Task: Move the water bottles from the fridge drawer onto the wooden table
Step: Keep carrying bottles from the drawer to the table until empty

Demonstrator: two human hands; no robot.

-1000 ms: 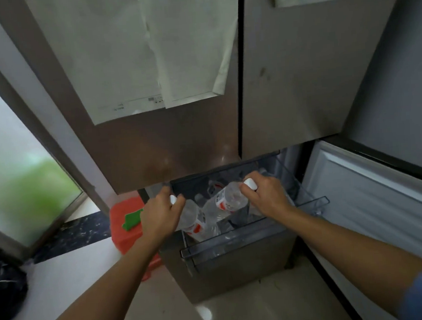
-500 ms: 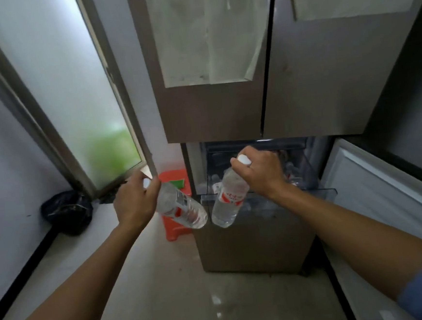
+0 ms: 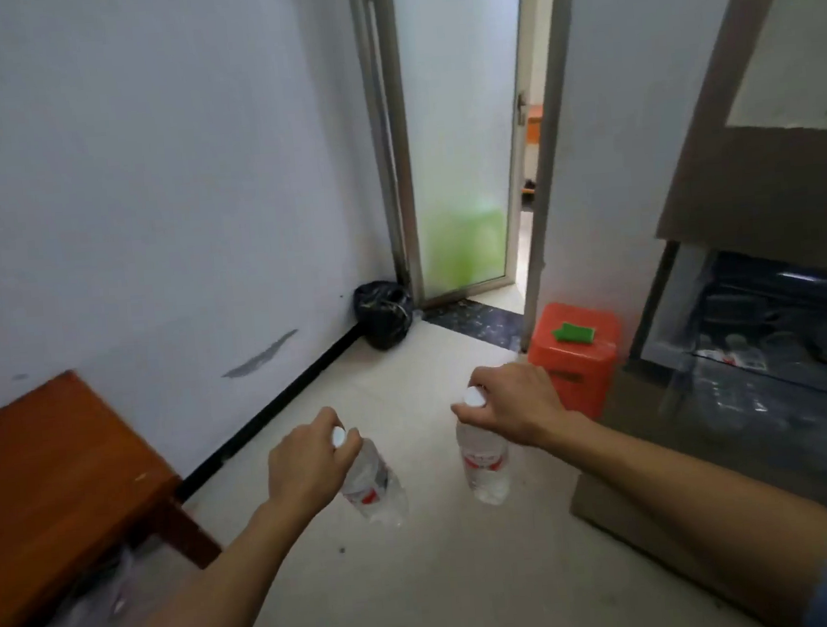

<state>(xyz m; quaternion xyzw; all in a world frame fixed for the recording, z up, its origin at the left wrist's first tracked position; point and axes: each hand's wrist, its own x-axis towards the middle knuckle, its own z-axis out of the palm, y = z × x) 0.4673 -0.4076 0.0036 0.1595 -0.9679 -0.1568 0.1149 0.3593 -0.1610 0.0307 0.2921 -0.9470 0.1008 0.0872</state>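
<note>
left grip (image 3: 309,462): pinches left bottle (image 3: 373,484) by the neck, bottle hangs tilted over the floor
right grip (image 3: 513,407): clenched round right bottle (image 3: 485,461) at the cap, hangs upright
counter (image 3: 53,480): far left, nothing set on it yet
risk: neck-only holds, a swing could slip a bottle out
risk: drawer (image 3: 771,359) left open, shin hazard
</note>
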